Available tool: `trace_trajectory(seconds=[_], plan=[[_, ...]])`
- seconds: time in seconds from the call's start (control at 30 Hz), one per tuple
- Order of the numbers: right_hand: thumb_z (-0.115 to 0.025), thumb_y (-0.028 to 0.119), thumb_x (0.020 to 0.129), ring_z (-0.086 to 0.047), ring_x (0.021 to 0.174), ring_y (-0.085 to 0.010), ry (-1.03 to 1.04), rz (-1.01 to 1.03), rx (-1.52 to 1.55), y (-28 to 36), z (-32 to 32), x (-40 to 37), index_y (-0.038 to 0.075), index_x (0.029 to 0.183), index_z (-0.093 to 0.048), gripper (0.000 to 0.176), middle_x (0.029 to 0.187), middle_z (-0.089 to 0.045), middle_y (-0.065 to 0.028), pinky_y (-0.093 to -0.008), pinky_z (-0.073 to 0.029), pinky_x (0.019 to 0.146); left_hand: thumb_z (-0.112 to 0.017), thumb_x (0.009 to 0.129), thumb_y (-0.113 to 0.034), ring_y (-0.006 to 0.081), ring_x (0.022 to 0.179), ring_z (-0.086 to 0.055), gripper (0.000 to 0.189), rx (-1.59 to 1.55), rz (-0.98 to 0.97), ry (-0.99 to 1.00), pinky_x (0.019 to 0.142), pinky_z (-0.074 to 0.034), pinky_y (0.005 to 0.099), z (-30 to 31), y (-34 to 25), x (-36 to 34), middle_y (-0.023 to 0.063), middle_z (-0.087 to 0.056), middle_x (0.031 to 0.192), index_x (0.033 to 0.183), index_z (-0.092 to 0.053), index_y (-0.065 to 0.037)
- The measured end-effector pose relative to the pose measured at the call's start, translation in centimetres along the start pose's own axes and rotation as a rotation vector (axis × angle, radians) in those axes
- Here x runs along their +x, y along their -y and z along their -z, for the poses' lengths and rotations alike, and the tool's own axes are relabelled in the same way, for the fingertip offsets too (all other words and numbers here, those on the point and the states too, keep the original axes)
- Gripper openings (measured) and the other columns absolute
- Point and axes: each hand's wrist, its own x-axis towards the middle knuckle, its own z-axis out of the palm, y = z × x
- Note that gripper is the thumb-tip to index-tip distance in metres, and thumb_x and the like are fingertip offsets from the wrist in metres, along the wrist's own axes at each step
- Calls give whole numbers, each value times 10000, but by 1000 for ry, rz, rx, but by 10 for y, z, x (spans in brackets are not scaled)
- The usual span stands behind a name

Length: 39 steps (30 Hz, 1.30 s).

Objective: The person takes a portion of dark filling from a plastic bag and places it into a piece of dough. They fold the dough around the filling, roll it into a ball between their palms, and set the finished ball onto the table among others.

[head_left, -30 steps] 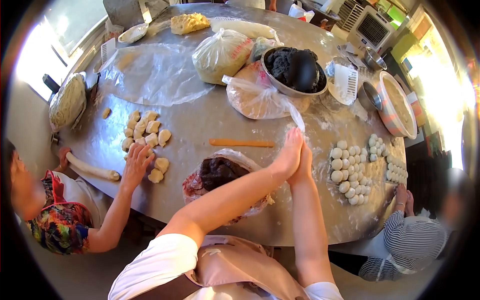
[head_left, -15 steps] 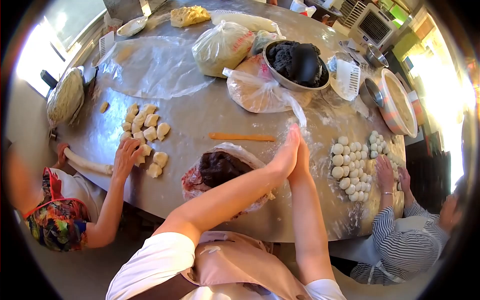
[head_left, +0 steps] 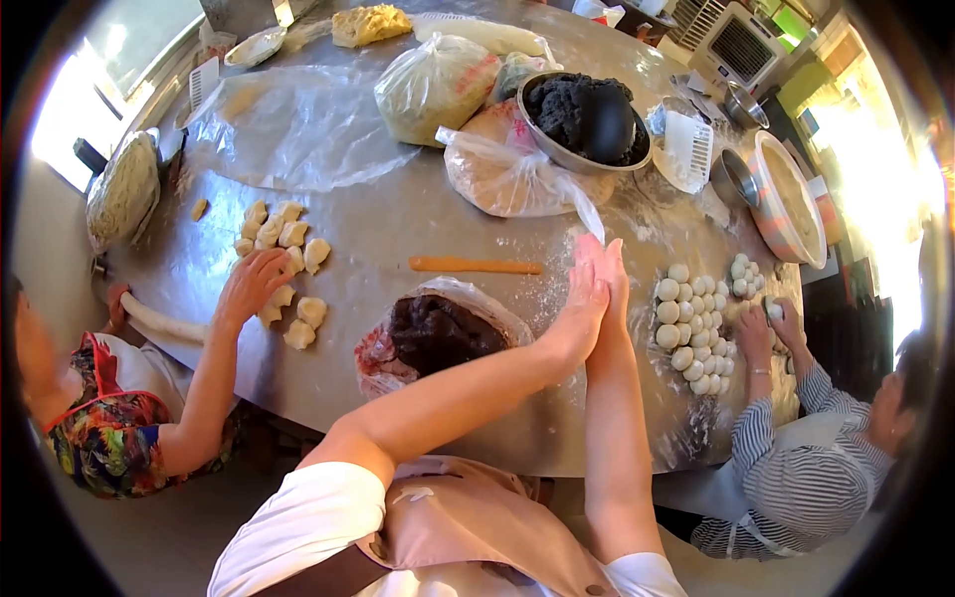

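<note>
My left hand [head_left: 582, 308] and my right hand [head_left: 612, 289] are pressed palm to palm above the floured metal table, fingers stretched out. Whatever may lie between the palms is hidden. Just left of my hands lies a thin brown stick [head_left: 476, 266]. A dark, sticky mass [head_left: 443, 333] rests in an open plastic bag [head_left: 497, 308] near my left forearm. Beyond my fingertips sits a knotted plastic bag [head_left: 502, 174] with light brown contents. To the right, many round white balls [head_left: 682, 310] stand in rows.
On the left, a person's hand [head_left: 251, 284] touches dough pieces [head_left: 267, 231]. On the right, another person [head_left: 811, 488] handles white balls. A metal bowl of black paste [head_left: 587, 164], a full bag [head_left: 430, 92], a plastic sheet [head_left: 298, 129] and a large tub [head_left: 764, 224] stand farther back.
My palms have slid against each other, and the left fingertips now sit lower than the right ones. The person on the right has raised one hand with a ball. The view has shifted slightly.
</note>
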Motion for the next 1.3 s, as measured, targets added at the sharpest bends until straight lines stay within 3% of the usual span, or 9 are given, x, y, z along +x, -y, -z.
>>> trace_trajectory(seconds=[0.33,0.47,0.57,0.63,0.73,0.87,1.0,1.17,1.3], plan=[[-228,529,979,-306,1350,-268,454,-69,465,-7,-17,-64,-38,1395,-337,711,1452,-357,-152,-395,-165,1138,-251,997,-450,262,1368,-181,660,-232,267,-207,1128,-164,359,71,11,57,197,-190,1501,1429,-230,48],[-393,286,1003,-596,1050,-274,194,-13,667,-7,-12,-46,-17,1094,-560,358,1111,-620,-171,-320,-521,863,-366,960,-538,235,1186,-488,652,-715,290,-96,1024,-375,357,60,-11,42,171,-499,1298,1289,-471,15],[-449,238,992,-598,736,-137,419,-66,704,-15,-9,-29,104,871,-561,212,811,-611,-37,-193,-514,580,-453,957,-444,262,1050,-552,517,-768,333,156,944,-428,354,51,-11,29,167,-600,1070,1013,-593,51],[-483,310,978,-511,594,-73,559,-54,705,-42,7,-16,137,786,-522,261,702,-531,22,-196,-440,493,-417,973,-409,281,1128,-525,479,-206,699,6,970,-420,370,22,-86,27,165,-551,1202,1152,-529,21],[-497,357,967,-493,570,-82,-182,77,404,-38,-34,-29,133,767,-521,301,693,-525,29,-220,-416,488,-404,979,-364,286,1143,-509,417,257,887,-134,966,-418,379,0,-139,26,155,-514,1240,1186,-478,-9],[-551,277,953,-533,684,-57,-275,409,-36,-57,-34,-22,92,861,-584,209,811,-584,15,-225,-437,577,-499,938,-322,235,890,-547,358,-209,327,-57,843,-446,353,46,-31,24,121,-566,857,768,-535,-9],[-564,146,937,-490,759,-55,-237,592,-338,-67,-25,-13,43,891,-585,115,841,-553,36,-199,-426,688,-544,892,-226,191,685,-496,432,-519,115,-178,724,-436,345,48,-28,22,61,-474,596,512,-408,-72],[-558,108,898,-563,593,-328,-206,938,-1118,-69,-3,-3,55,794,-587,120,696,-566,-139,-367,-460,540,-514,919,-258,210,678,-497,431,-588,227,-386,720,-440,351,47,-34,19,67,-467,598,543,-391,-85],[-586,113,888,-561,619,-314,103,1176,-1350,-52,11,-8,57,747,-546,157,667,-520,-119,-375,-460,541,-450,973,-323,181,585,-426,439,-762,372,-576,613,-408,330,59,-29,25,22,-395,570,602,-386,-98]])
